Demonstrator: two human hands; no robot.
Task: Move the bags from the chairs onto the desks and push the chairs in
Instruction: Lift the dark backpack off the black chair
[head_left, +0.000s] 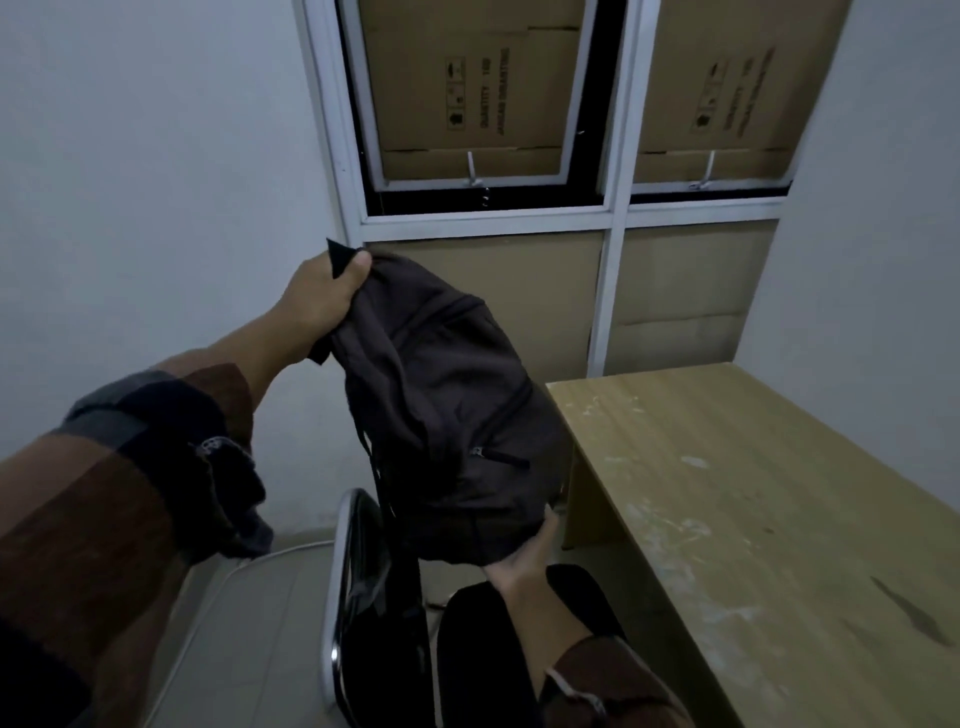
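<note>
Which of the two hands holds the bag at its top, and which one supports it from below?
The left hand grips the backpack at its top; the right hand supports its bottom, above the chair.

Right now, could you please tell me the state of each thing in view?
Bag: lifted off the chair, held in the air, zips closed.
Left hand: grips the bag's top.
Right hand: supports the bag's bottom.
Chair: seat bare, not pushed in.
Desk: top scuffed, nothing on the part in view.
Windows: covered with cardboard.
</note>
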